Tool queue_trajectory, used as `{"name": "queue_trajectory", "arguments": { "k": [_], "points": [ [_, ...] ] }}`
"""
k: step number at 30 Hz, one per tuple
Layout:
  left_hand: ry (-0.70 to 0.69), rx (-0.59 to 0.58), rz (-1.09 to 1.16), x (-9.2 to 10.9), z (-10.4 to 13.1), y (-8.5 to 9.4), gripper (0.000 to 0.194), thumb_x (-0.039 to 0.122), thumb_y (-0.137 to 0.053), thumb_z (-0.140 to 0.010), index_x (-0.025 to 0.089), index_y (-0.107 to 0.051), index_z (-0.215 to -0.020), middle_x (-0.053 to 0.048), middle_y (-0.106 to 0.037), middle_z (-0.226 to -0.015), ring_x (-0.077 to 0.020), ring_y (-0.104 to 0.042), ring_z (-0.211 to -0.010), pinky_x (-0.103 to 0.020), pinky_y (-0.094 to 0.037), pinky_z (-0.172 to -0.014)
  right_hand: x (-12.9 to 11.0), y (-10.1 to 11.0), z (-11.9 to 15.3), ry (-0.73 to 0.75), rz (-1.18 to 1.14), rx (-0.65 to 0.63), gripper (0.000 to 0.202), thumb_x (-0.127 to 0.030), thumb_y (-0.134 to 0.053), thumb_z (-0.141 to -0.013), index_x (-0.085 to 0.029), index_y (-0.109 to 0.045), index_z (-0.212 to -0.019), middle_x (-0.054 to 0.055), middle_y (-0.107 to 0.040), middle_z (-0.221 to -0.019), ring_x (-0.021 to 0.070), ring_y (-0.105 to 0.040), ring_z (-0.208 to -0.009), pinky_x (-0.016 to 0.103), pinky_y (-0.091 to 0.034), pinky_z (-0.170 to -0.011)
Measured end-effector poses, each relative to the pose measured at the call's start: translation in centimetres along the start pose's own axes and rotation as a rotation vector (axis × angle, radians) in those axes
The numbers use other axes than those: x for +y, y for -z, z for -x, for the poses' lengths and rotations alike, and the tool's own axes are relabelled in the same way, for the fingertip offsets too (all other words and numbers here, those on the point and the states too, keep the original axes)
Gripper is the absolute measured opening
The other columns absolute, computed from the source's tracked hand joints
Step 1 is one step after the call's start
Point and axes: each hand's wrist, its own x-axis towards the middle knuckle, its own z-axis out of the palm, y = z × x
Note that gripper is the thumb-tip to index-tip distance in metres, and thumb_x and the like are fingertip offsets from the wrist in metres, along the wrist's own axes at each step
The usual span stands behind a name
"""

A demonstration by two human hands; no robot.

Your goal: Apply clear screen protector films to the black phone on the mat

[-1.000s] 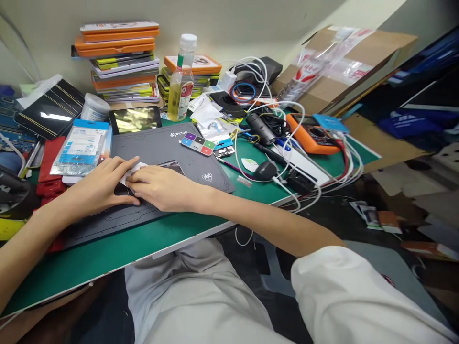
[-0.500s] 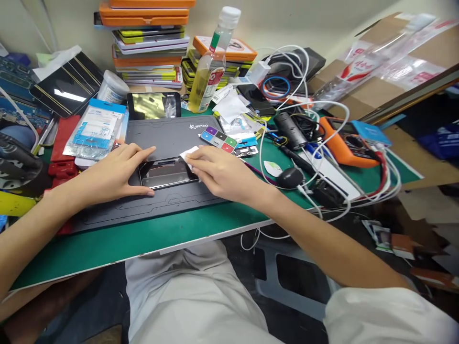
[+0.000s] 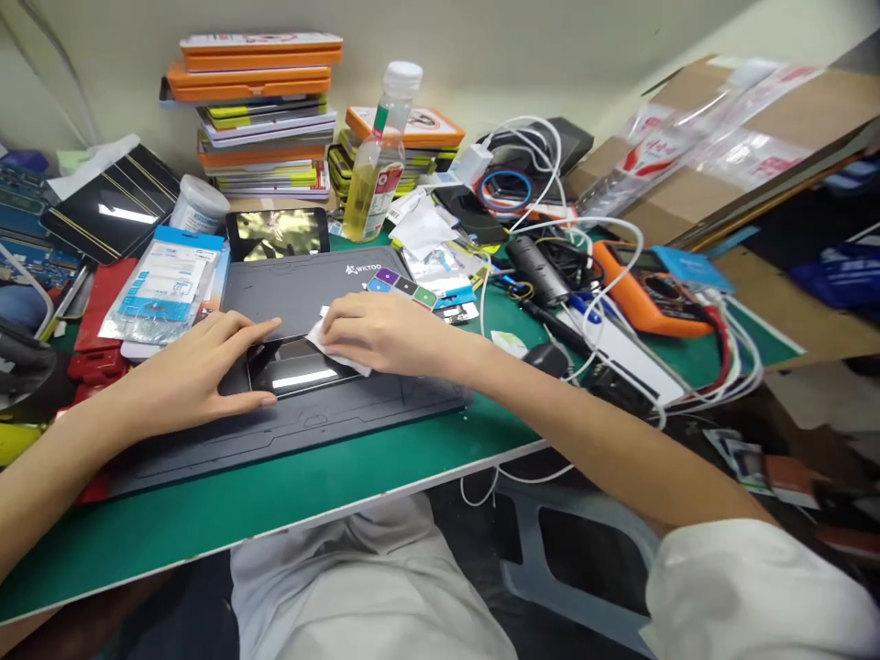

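A smartphone point(image 3: 297, 370) lies flat, dark glass up, on a dark grey work mat point(image 3: 237, 429). My left hand point(image 3: 206, 359) holds its left end, index finger along the far edge and thumb at the near edge. In my right hand point(image 3: 385, 335) is a folded white wipe point(image 3: 317, 335), pinched by the fingers and pressed to the right part of the phone's glass. That hand and the wipe hide the phone's right end. A bright strip of light reflects in the glass. Just beyond my right hand sits a card of coloured squares point(image 3: 404, 285).
Behind the mat stand another phone point(image 3: 279, 235), a bottle of yellow liquid point(image 3: 377, 174) and stacked cases point(image 3: 265, 137). Packets point(image 3: 169, 284) lie left. Tangled white cables point(image 3: 636, 247), an orange multimeter point(image 3: 636, 293) and a cardboard box point(image 3: 742, 156) crowd the right.
My right hand has slid the wipe leftward over the phone's glass, toward its middle. My left hand keeps its hold on the phone. The camera view has shifted somewhat.
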Motion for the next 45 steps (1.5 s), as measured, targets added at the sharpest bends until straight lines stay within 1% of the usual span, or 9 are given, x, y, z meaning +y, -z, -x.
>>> {"name": "queue_trajectory", "arguments": {
  "k": [4,9,11,15,18,25,32,40,45],
  "points": [
    [-0.074,0.016,-0.077,0.6,0.4,-0.1,0.083,0.083,-0.063,-0.126,0.027,-0.073,-0.186,-0.022,-0.082,-0.159,-0.0426,-0.083,-0.136,-0.066,-0.067,-0.134,2.9,1.0,1.7,-0.110,0.017,0.032,0.021,-0.028,-0.069,-0.127,-0.025,-0.083,-0.113,0.008,-0.090,-0.113,0.0263,-0.083,-0.102,0.037,-0.057,-0.086],
    [-0.180,0.034,-0.270,2.2,0.9,0.1,0.069,0.061,-0.054,-0.134,0.014,-0.073,-0.181,-0.029,-0.083,-0.168,-0.0457,-0.089,-0.142,-0.061,-0.078,-0.120,3.2,-0.3,2.9,-0.225,0.041,0.164,0.024,-0.017,-0.059,-0.120,-0.023,-0.081,-0.128,0.010,-0.091,-0.110,0.0275,-0.079,-0.094,0.039,-0.050,-0.082],
    [-0.206,0.043,-0.294,2.6,1.2,0.4,0.069,0.056,-0.056,-0.134,0.015,-0.065,-0.190,-0.027,-0.083,-0.172,-0.0452,-0.090,-0.143,-0.060,-0.079,-0.119,2.9,-0.8,3.5,-0.232,0.053,0.193,0.027,-0.013,-0.060,-0.114,-0.024,-0.082,-0.124,0.007,-0.091,-0.104,0.0265,-0.079,-0.090,0.038,-0.050,-0.080],
    [-0.216,0.084,-0.271,2.9,1.6,0.9,0.091,0.048,-0.067,-0.131,0.032,-0.028,-0.211,-0.017,-0.081,-0.181,-0.0412,-0.091,-0.148,-0.056,-0.080,-0.125,2.5,-1.2,4.2,-0.197,0.075,0.246,0.028,-0.011,-0.061,-0.111,-0.026,-0.082,-0.101,0.004,-0.089,-0.090,0.0243,-0.079,-0.080,0.037,-0.052,-0.076],
    [-0.223,0.086,-0.278,3.1,1.7,1.3,0.098,0.045,-0.069,-0.130,0.040,-0.016,-0.213,-0.012,-0.081,-0.182,-0.0383,-0.093,-0.146,-0.052,-0.082,-0.122,2.5,-1.1,4.3,-0.196,0.064,0.286,0.031,-0.012,-0.059,-0.114,-0.025,-0.087,-0.106,0.005,-0.091,-0.093,0.0254,-0.082,-0.082,0.039,-0.057,-0.076],
    [-0.209,0.067,-0.259,3.4,1.9,1.6,0.096,0.039,-0.072,-0.128,0.049,-0.023,-0.210,-0.007,-0.079,-0.185,-0.0354,-0.093,-0.147,-0.051,-0.081,-0.125,2.0,-0.8,3.7,-0.165,-0.041,0.302,0.037,-0.020,-0.057,-0.125,-0.024,-0.093,-0.133,0.011,-0.091,-0.116,0.0301,-0.084,-0.101,0.046,-0.068,-0.089],
    [-0.248,0.075,-0.288,3.6,1.9,1.6,0.078,0.029,-0.072,-0.125,0.040,-0.054,-0.201,-0.011,-0.078,-0.186,-0.0340,-0.093,-0.149,-0.046,-0.080,-0.125,2.3,-1.1,3.6,-0.025,-0.141,0.202,0.036,-0.032,-0.060,-0.132,-0.021,-0.092,-0.143,0.016,-0.092,-0.128,0.0350,-0.086,-0.119,0.053,-0.070,-0.106],
    [-0.275,0.084,-0.315,3.7,2.2,1.3,0.078,0.022,-0.071,-0.125,0.037,-0.055,-0.200,-0.013,-0.078,-0.186,-0.0335,-0.090,-0.155,-0.045,-0.077,-0.132,2.7,-0.7,4.0,-0.009,-0.153,0.111,0.051,-0.063,-0.074,-0.129,-0.021,-0.089,-0.154,0.020,-0.090,-0.138,0.0393,-0.084,-0.122,0.058,-0.070,-0.110],
    [-0.243,0.031,-0.332,3.6,2.5,1.4,0.072,0.024,-0.068,-0.128,0.040,-0.058,-0.197,-0.011,-0.075,-0.189,-0.0336,-0.088,-0.158,-0.052,-0.076,-0.134,2.7,-0.6,4.3,0.018,-0.117,0.114,0.058,-0.070,-0.074,-0.128,-0.021,-0.087,-0.156,0.020,-0.089,-0.141,0.0399,-0.084,-0.125,0.058,-0.069,-0.112]
  ]
}}
